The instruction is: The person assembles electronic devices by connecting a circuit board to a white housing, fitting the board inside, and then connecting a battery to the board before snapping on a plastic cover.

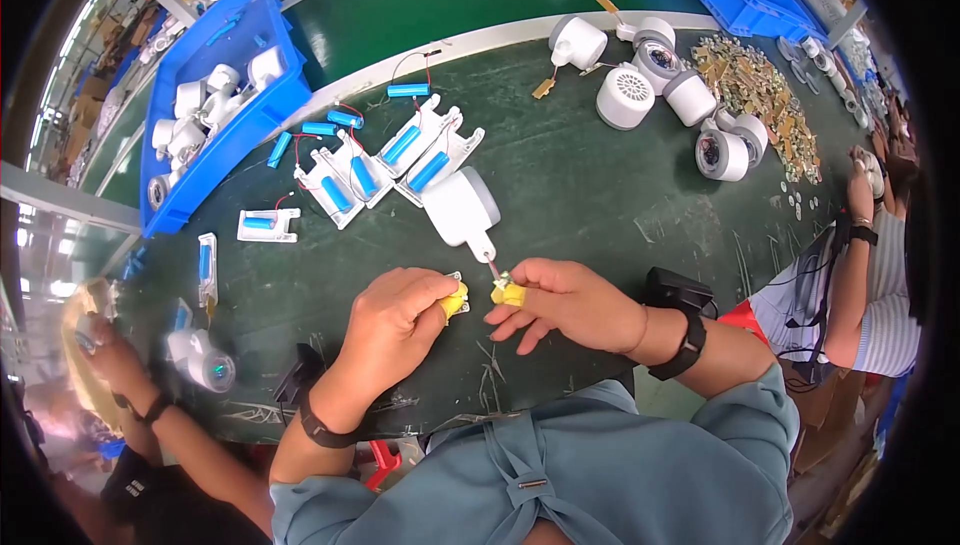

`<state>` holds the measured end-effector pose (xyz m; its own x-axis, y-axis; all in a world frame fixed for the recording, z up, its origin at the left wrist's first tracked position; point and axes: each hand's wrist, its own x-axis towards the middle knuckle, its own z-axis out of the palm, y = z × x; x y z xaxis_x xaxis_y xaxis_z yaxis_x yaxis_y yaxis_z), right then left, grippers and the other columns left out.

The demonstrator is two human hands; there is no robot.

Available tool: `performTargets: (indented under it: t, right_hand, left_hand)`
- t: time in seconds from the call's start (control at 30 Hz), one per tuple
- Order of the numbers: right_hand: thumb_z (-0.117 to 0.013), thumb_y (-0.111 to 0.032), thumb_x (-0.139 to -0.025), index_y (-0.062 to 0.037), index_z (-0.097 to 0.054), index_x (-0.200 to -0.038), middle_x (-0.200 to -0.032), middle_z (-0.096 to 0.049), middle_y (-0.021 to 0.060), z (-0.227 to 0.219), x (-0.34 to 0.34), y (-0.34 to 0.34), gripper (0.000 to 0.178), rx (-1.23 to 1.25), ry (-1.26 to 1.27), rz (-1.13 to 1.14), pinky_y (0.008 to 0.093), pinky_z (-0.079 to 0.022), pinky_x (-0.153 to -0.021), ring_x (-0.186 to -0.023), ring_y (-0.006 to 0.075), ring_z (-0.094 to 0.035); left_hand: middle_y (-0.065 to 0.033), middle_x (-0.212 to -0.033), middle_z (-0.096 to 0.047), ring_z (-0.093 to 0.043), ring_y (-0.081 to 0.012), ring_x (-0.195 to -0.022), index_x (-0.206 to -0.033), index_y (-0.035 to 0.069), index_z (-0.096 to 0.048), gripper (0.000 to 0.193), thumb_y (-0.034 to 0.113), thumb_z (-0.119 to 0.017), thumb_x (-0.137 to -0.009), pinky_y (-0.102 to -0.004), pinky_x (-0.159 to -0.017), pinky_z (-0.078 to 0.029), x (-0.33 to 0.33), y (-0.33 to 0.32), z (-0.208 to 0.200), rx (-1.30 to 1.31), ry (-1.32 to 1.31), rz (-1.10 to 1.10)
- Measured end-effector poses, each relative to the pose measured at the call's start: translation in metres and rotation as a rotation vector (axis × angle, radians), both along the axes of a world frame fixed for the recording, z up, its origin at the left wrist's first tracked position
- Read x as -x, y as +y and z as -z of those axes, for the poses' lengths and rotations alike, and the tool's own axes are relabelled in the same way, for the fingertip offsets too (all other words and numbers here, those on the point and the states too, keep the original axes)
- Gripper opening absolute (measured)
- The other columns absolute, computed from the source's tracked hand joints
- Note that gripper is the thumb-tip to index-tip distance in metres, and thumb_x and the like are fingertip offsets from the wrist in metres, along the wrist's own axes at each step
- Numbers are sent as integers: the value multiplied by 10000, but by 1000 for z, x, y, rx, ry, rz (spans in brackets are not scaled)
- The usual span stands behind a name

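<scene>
Pinching a small pale green component (503, 282) between yellow-covered fingertips (510, 295), the right hand (585, 310) works at the near end of a white plastic housing with a broad rounded head and narrow handle (458, 210), its other fingers loosely spread; the component sits right by the housing's handle tip; the left hand (400, 310), nearer the person and left of the housing's handle, is curled, thumb and forefinger pressed together on a small whitish piece (457, 276), mostly hidden; the housing lies on a dark green desk (600, 215); just beyond it and to its left rest white plastic half-shells (465, 145) carrying blue cylindrical battery cells (430, 172) with thin red wires; farther left of the housing stands a blue plastic bin (282, 75) of white rounded parts; beyond the housing to its right are white drum-shaped units (625, 97), then a heap of small tan circuit boards (760, 95); well right of the housing, a co-worker's hand (862, 185) shows.
</scene>
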<state>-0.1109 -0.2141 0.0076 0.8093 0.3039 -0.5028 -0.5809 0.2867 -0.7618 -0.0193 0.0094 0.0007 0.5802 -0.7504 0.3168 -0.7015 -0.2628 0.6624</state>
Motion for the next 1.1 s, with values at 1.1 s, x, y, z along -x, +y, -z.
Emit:
performTargets:
  t: [1.1]
  right_hand:
    - [-494,-45,-986,12,-576,-1130,-938,-652,47,16,-5,26,175,168,-280,16,224,-543,-606,-766,85,-662]
  left_hand:
    - [-63,-831,-568,-499,-211,-685,-991,26,-580,208,11,-620,-787,-325,-643,-419,3,3,2,40,138,11]
